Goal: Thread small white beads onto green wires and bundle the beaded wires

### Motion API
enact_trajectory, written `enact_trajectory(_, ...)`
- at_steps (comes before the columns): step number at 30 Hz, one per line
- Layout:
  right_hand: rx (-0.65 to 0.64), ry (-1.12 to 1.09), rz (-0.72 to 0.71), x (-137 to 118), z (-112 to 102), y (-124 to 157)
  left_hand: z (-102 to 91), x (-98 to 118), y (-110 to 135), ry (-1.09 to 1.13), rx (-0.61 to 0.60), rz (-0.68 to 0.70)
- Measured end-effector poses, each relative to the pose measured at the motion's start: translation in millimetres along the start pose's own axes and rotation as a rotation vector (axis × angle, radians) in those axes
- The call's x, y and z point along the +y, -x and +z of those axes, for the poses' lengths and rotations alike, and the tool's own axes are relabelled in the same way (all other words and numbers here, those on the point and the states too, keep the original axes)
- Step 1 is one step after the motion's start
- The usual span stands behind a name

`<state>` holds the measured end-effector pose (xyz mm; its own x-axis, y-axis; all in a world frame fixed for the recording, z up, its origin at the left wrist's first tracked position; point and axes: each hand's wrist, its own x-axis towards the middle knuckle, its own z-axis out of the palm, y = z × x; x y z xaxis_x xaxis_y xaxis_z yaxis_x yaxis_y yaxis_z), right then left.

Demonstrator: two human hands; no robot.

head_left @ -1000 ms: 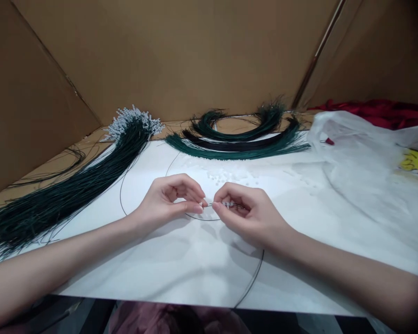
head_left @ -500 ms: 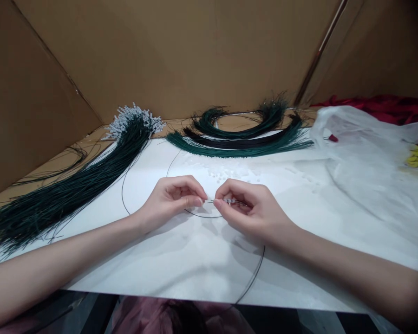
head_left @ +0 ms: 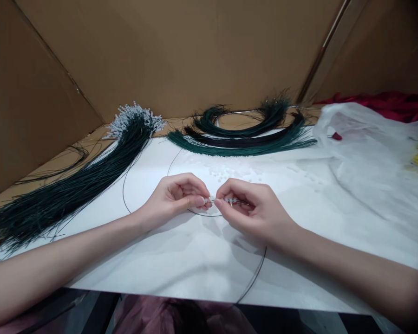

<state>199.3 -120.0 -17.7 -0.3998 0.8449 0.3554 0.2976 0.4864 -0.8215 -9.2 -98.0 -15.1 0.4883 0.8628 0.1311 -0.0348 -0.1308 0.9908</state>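
1. A small white bead (head_left: 205,201) is pinched between the thumb and fingertips of the left hand (head_left: 184,192); its other fingers are curled loosely inward.
2. A thin dark wire (head_left: 212,200) is gripped between the thumb and forefinger of the right hand (head_left: 245,204), which is held just beside the left one. A short stretch of the wire is exposed between the two sets of fingertips, above the middle of the white counter (head_left: 142,264).
3. More beads, pale and threaded in a row (head_left: 231,201), are partly enclosed by the curled right fingers.
4. A thin dark curve of wire is seen below the fingertips, and another length is extended from beneath the right wrist to the counter's front edge; whether these are joined cannot be told.
5. Loose white beads (head_left: 226,172) are scattered beyond the hands.
6. Behind them, curved bundles of dark green and black wire (head_left: 244,147) are laid out near the cardboard wall (head_left: 181,55).
7. To the left, a thick bundle of green wires (head_left: 87,190) is topped by clustered beaded ends (head_left: 134,120).
8. On the right, a translucent plastic bag (head_left: 369,157) is spread, with red fabric (head_left: 383,104) bunched behind it.
9. Pinkish cloth (head_left: 149,315) is glimpsed below the front edge.
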Motion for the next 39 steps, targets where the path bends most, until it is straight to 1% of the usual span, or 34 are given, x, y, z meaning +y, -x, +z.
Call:
enact_trajectory(6,-0.003,0.019,-0.030,-1.6,-0.5,-0.1,-0.3,-0.4,0.4,0.019,0.000,-0.003)
enact_trajectory(11,0.005,0.029,-0.040,-2.4,0.3,0.2,-1.8,-0.2,0.3,-0.053,-0.002,-0.005)
enact_trajectory(16,0.015,0.033,-0.057,-3.1,0.8,0.6,-4.3,-2.5,0.1,-0.089,-0.020,0.064)
enact_trajectory(19,0.014,0.034,-0.054,-3.2,0.3,0.5,-4.0,-3.2,0.8,-0.095,-0.030,0.070)
enact_trajectory(27,0.011,0.031,-0.040,-2.3,-0.4,0.4,-1.1,-3.1,1.0,-0.031,-0.001,0.059)
enact_trajectory(34,0.019,0.025,-0.048,-3.1,-0.3,0.5,-1.6,-4.0,1.0,0.004,-0.027,0.076)
enact_trajectory(39,0.020,0.030,-0.049,-3.6,0.3,0.5,-0.9,-4.3,0.5,0.025,-0.021,0.076)
